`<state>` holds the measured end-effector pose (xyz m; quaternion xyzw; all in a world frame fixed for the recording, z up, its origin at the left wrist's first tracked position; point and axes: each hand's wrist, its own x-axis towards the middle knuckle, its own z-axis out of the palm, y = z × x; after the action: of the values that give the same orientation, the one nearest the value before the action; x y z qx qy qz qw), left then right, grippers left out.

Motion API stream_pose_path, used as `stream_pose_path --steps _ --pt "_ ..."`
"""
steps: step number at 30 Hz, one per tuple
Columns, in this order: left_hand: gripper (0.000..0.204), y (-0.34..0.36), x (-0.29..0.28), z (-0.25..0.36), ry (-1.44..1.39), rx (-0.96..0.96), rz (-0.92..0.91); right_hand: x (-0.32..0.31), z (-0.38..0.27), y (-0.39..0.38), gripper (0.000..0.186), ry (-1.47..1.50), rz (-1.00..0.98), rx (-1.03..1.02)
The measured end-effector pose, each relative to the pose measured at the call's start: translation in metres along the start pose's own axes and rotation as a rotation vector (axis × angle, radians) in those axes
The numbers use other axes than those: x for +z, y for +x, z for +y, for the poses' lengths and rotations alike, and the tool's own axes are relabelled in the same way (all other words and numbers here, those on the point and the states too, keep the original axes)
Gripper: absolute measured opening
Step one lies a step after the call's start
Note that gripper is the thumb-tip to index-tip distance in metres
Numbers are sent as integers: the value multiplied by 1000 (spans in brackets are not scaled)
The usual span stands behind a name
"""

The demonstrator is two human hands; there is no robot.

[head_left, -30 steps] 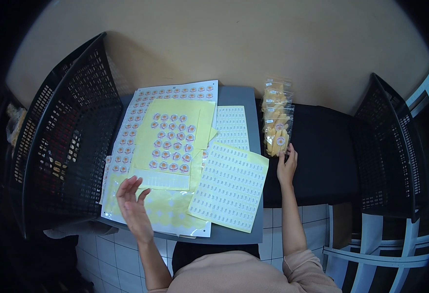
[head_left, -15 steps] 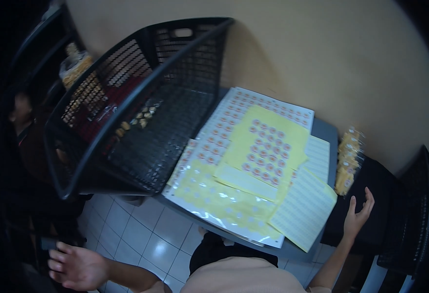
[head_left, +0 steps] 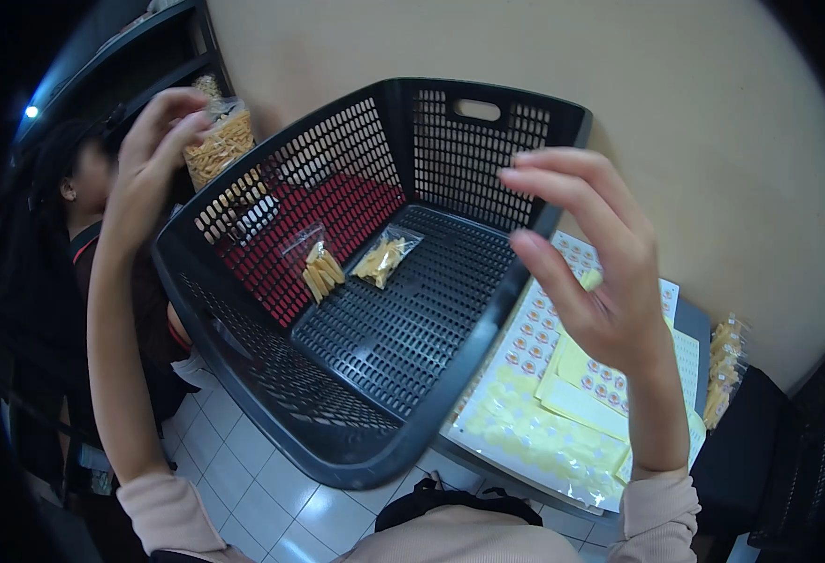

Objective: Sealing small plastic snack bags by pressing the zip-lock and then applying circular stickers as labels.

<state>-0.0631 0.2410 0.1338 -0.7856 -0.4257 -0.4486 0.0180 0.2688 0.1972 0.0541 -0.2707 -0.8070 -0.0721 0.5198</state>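
A large black perforated basket [head_left: 356, 469] occupies the middle of my view, holding two small clear packets of yellow snack sticks [head_left: 323, 272] [head_left: 384, 258]. My left hand [head_left: 154, 150] is raised above its left side, fingers curved and apart, in front of a big clear bag of snack sticks [head_left: 225, 150]; whether it touches that bag I cannot tell. Over the basket's right side is my right hand [head_left: 600, 263], thumb and fingers spread with nothing between them. Sticker sheets [head_left: 497, 413] on white and yellow backing lie on a grey table to the right, partly behind that hand.
Behind the basket at the left sits another person [head_left: 82, 244] in dark clothing, near a black shelf [head_left: 131, 61]. A stack of packaged snack sticks [head_left: 727, 371] lies right of the table, beside a second black basket [head_left: 821, 441]. Tiled floor [head_left: 253, 497] shows below.
My view has turned left toward the large basket. My right hand has left the packet stack, and both hands have risen to either side of the basket, open.
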Motion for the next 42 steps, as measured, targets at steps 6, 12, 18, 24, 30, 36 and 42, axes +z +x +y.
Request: stream_pose_path --steps 6,12,18,24,30,36,42 --pt "26 70 62 -7 313 138 -486 42 14 38 21 133 -104 65" --pt "35 91 157 -49 536 103 -781 49 4 38 21 213 -216 282" --pt "62 53 268 -89 632 -260 -1070 41 9 33 20 244 -190 371" --pt "64 -25 298 -132 656 -309 -1138 40 10 37 22 247 -171 370" --pt "67 -71 332 -150 653 -326 -1132 40 14 38 23 258 -194 413" --pt "62 -11 341 -190 -167 -279 -721 44 14 29 18 257 25 298" --pt "55 129 292 -93 -876 -578 -377 35 13 0 22 120 305 320"
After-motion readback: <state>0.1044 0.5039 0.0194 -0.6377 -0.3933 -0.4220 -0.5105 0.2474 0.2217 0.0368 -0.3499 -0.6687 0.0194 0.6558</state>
